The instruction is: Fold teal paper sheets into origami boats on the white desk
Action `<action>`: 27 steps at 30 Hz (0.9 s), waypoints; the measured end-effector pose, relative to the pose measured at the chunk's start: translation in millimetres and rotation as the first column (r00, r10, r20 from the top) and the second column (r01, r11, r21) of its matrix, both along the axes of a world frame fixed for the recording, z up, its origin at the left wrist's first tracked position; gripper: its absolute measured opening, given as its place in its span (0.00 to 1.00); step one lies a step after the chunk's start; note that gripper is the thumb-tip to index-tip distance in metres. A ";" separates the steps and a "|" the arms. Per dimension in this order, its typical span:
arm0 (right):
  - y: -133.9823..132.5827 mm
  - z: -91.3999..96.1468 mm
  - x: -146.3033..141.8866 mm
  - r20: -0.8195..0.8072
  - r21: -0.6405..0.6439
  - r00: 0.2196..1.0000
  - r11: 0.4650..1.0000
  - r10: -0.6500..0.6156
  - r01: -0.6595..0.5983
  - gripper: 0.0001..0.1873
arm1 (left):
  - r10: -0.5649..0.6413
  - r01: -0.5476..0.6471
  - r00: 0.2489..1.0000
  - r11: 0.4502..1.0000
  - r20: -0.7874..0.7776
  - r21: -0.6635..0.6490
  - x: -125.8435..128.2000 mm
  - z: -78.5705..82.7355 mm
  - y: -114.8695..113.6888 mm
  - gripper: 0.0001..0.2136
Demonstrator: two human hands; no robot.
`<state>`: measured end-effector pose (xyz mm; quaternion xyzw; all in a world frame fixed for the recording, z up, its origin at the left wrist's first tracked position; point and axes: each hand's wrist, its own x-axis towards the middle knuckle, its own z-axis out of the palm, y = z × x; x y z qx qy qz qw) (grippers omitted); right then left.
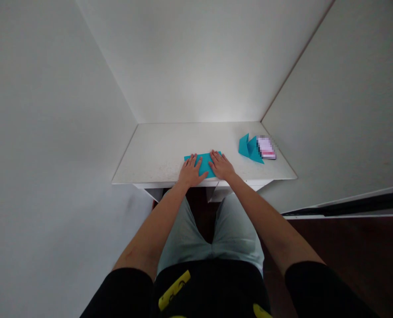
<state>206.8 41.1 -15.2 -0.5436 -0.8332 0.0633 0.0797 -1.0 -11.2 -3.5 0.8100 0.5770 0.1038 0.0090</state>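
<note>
A blue sheet of paper (pixel 205 165) lies on the white desk near its front edge, its long side running left to right. My left hand (pixel 190 172) rests on the left part of the sheet with the fingers spread. On the right part lies my right hand (pixel 221 165), flat and with its fingers stretched out. Both palms cover some of the paper, so its two ends are partly hidden. To the right, apart from my hands, stands a folded blue paper piece (pixel 251 149) with raised points.
A phone (pixel 266 147) with a blurred-out screen lies beside the folded paper at the right. The white desk (pixel 156 150) is closed in by walls at the left, back and right. My legs are below its front edge.
</note>
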 end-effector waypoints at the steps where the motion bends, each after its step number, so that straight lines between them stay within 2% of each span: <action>1: 0.7 -0.5 7.5 0.015 -0.001 1.000 1.000 -0.014 0.014 0.38 | 0.018 -0.018 1.000 1.000 0.002 -0.009 -2.6 -0.3 1.9 0.40; 4: 0.1 -2.7 19.4 0.040 0.012 0.998 0.999 -0.049 0.049 0.39 | 0.091 -0.090 0.996 0.995 0.013 -0.041 -14.7 -1.1 9.3 0.43; 7: -2.1 -4.0 19.4 0.044 0.040 0.997 0.997 -0.064 0.062 0.39 | 0.150 -0.149 0.989 0.987 0.006 -0.057 -20.9 -0.1 13.7 0.44; 10: -3.9 -2.3 17.5 0.037 0.043 0.997 0.997 -0.073 0.071 0.39 | 0.200 -0.200 0.980 0.980 0.008 -0.018 -7.8 0.8 10.4 0.40; 12: -5.0 0.1 18.3 0.028 0.047 0.997 0.996 -0.071 0.069 0.39 | 0.167 -0.167 0.986 0.986 0.019 0.008 8.9 -0.3 5.1 0.36; 14: -6.7 2.4 20.7 0.014 0.074 1.000 0.997 -0.002 0.001 0.37 | 0.116 -0.116 0.993 0.993 0.030 -0.001 23.9 -2.3 -0.1 0.34; 16: -8.9 3.3 23.7 0.009 0.096 0.990 0.986 0.137 -0.138 0.35 | 0.091 -0.090 0.995 0.996 0.037 -0.020 30.7 -4.0 -3.4 0.34; 18: -11.3 2.1 26.6 0.014 0.085 0.969 0.965 0.247 -0.248 0.34 | 0.067 -0.066 0.997 0.997 0.032 -0.032 27.3 -4.3 -4.2 0.34; 19: -12.6 0.8 28.0 0.019 0.071 0.964 0.962 0.264 -0.265 0.34 | 0.051 -0.050 0.998 0.998 0.027 -0.036 22.5 -4.0 -3.8 0.33; 23: -20.8 -5.4 34.7 0.034 0.046 0.974 0.973 0.223 -0.224 0.39 | 0.046 -0.045 0.999 0.998 0.013 -0.052 -0.8 -2.1 -1.4 0.33; 27: -35.8 -4.7 49.7 0.028 0.062 0.965 0.963 0.261 -0.262 0.48 | 0.074 -0.075 0.997 0.995 -0.008 -0.062 -11.5 -0.5 0.3 0.34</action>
